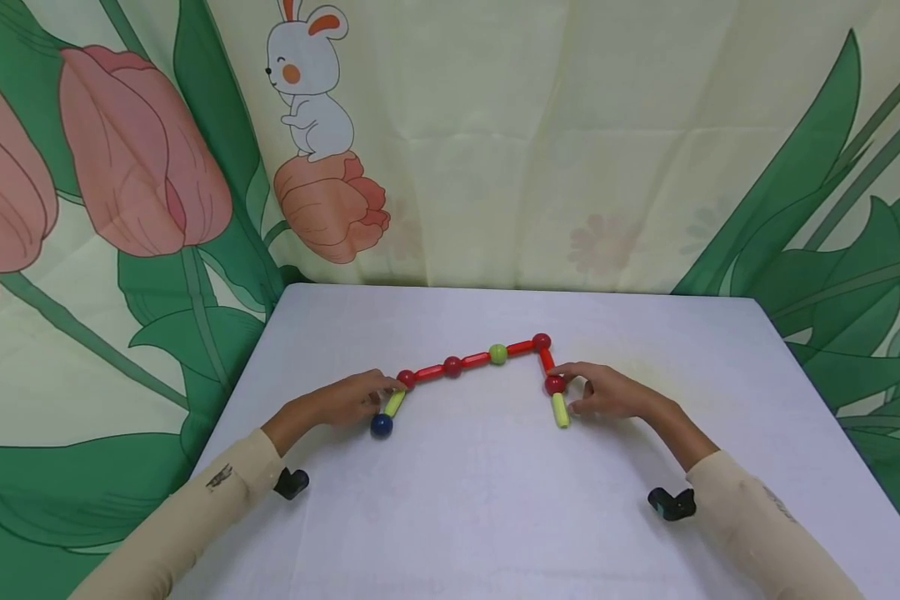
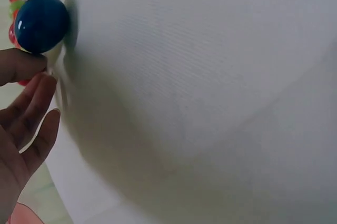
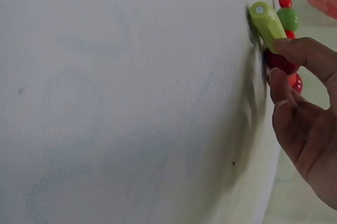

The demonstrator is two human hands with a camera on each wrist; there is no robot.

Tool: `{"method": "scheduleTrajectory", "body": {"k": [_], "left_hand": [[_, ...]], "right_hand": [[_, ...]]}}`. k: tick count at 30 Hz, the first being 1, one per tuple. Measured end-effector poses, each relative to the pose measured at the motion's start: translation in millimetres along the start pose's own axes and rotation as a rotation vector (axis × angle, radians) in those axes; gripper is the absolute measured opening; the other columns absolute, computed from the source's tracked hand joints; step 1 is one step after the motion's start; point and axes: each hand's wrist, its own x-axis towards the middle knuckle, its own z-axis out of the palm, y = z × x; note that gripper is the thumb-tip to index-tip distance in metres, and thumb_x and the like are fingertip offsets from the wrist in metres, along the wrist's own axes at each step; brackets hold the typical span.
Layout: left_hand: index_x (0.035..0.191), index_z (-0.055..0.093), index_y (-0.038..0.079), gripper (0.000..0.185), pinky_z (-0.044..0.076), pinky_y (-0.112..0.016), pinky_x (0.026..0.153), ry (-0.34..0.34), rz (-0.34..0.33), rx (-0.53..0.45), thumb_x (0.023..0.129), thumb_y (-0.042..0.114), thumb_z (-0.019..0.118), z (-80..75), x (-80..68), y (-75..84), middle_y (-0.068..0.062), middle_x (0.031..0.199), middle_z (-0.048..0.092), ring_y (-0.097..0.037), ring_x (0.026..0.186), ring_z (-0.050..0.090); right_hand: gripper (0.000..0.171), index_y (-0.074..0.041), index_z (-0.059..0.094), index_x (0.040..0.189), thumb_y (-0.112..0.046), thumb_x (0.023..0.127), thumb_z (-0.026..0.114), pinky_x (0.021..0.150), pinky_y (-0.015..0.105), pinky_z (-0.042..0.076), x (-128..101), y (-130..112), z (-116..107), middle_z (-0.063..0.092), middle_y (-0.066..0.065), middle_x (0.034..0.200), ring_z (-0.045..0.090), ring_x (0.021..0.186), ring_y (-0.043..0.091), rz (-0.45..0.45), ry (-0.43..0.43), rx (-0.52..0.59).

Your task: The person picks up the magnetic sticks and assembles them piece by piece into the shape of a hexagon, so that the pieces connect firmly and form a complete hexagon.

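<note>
A chain of colored balls and rods lies on the table, with red rods (image 1: pixel 431 372) and a green ball (image 1: pixel 498 354) in its middle. At its left end my left hand (image 1: pixel 354 398) pinches a red ball (image 1: pixel 407 379), fingertips right where a yellow-green rod (image 1: pixel 393 404) meets it. That rod leads to a larger dark blue ball (image 2: pixel 42 23) at the near end. Opposite, my right hand (image 1: pixel 607 390) holds another red ball (image 1: pixel 554 385) between thumb and fingers. From it a yellow-green rod (image 3: pixel 266 26) points toward me, its free end showing a small metallic disc.
The table (image 1: pixel 450 517) has a white cover. A red ball (image 1: pixel 542 342) forms the chain's far corner, near the back edge. Behind stands a curtain (image 1: pixel 495 167) printed with tulips and a rabbit. Black wrist devices (image 1: pixel 672 504) show below both sleeves.
</note>
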Motion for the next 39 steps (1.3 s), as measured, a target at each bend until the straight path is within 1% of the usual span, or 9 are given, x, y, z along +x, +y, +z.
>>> {"method": "scheduleTrajectory", "body": {"k": [4, 7, 12, 20, 24, 28, 31, 34, 39], "left_hand": [[0.141, 0.059, 0.026, 0.053, 0.053, -0.036, 0.095, -0.048, 0.028, 0.004, 0.095, 0.000, 0.061, 0.9, 5.6, 3.6, 0.001, 0.117, 0.058, -0.016, 0.110, 0.058], [0.139, 0.061, 0.024, 0.051, 0.053, -0.036, 0.096, -0.070, 0.032, 0.009, 0.094, 0.002, 0.065, 1.7, 8.9, 8.7, 0.002, 0.116, 0.059, -0.015, 0.110, 0.058], [0.137, 0.062, 0.022, 0.049, 0.051, -0.034, 0.096, -0.065, 0.052, 0.018, 0.091, 0.012, 0.074, 4.6, 12.0, 16.6, 0.004, 0.112, 0.061, -0.014, 0.106, 0.056], [0.134, 0.061, 0.016, 0.050, 0.052, -0.028, 0.091, 0.025, 0.082, 0.019, 0.087, 0.013, 0.079, 18.0, 19.6, 27.1, 0.006, 0.104, 0.063, -0.011, 0.098, 0.056], [0.133, 0.061, 0.014, 0.050, 0.052, -0.025, 0.086, 0.057, 0.091, 0.024, 0.086, 0.014, 0.080, 21.6, 22.3, 30.6, 0.007, 0.099, 0.063, -0.010, 0.093, 0.057], [0.131, 0.063, 0.015, 0.049, 0.052, -0.024, 0.081, 0.101, 0.089, 0.016, 0.086, 0.015, 0.081, 18.4, 22.4, 29.6, 0.007, 0.097, 0.062, -0.010, 0.092, 0.057], [0.129, 0.065, 0.018, 0.046, 0.052, -0.026, 0.084, 0.133, 0.106, 0.028, 0.085, 0.019, 0.081, 14.0, 22.6, 26.9, 0.006, 0.102, 0.060, -0.011, 0.097, 0.056], [0.128, 0.067, 0.020, 0.045, 0.051, -0.031, 0.093, 0.143, 0.144, 0.060, 0.086, 0.022, 0.081, 10.6, 23.0, 24.8, 0.002, 0.115, 0.056, -0.014, 0.110, 0.052], [0.126, 0.068, 0.022, 0.043, 0.049, -0.041, 0.104, 0.133, 0.179, 0.091, 0.086, 0.025, 0.081, 7.8, 23.6, 24.3, -0.006, 0.139, 0.046, -0.025, 0.131, 0.042]], "right_hand": [[0.066, -0.013, 0.050, 0.145, -0.014, 0.085, 0.079, 0.066, 0.030, 0.053, 3, -3, 0, 0.056, 0.014, 0.129, 0.055, 0.077, 0.019, 0.026, -0.017, -0.008], [0.067, -0.013, 0.051, 0.145, -0.015, 0.085, 0.080, 0.066, 0.029, 0.054, 6, -5, 1, 0.057, 0.013, 0.127, 0.056, 0.077, 0.019, 0.017, -0.024, -0.004], [0.063, -0.014, 0.054, 0.142, -0.015, 0.085, 0.080, 0.064, 0.027, 0.052, 8, -8, 7, 0.058, 0.011, 0.121, 0.055, 0.075, 0.019, -0.016, -0.013, 0.010], [0.051, -0.010, 0.060, 0.135, -0.014, 0.087, 0.078, 0.064, 0.023, 0.049, 11, -14, 23, 0.062, 0.007, 0.111, 0.054, 0.076, 0.016, -0.125, 0.057, 0.015], [0.049, -0.011, 0.062, 0.134, -0.017, 0.088, 0.078, 0.064, 0.023, 0.048, 14, -17, 31, 0.063, 0.002, 0.104, 0.054, 0.077, 0.014, -0.147, 0.082, -0.001], [0.045, -0.012, 0.066, 0.129, -0.018, 0.086, 0.080, 0.064, 0.023, 0.049, 13, -20, 33, 0.064, -0.001, 0.099, 0.054, 0.082, 0.015, -0.147, 0.136, -0.035], [0.043, -0.012, 0.069, 0.124, -0.019, 0.084, 0.082, 0.063, 0.023, 0.048, 12, -21, 31, 0.066, -0.001, 0.102, 0.054, 0.080, 0.016, -0.165, 0.189, -0.038], [0.042, -0.010, 0.070, 0.120, -0.019, 0.082, 0.084, 0.064, 0.022, 0.050, 13, -22, 28, 0.068, 0.002, 0.108, 0.056, 0.081, 0.017, -0.222, 0.217, -0.024], [0.046, -0.011, 0.069, 0.123, -0.019, 0.080, 0.085, 0.072, 0.022, 0.054, 22, -22, 29, 0.065, 0.005, 0.120, 0.057, 0.098, 0.019, -0.285, 0.156, -0.005]]}}
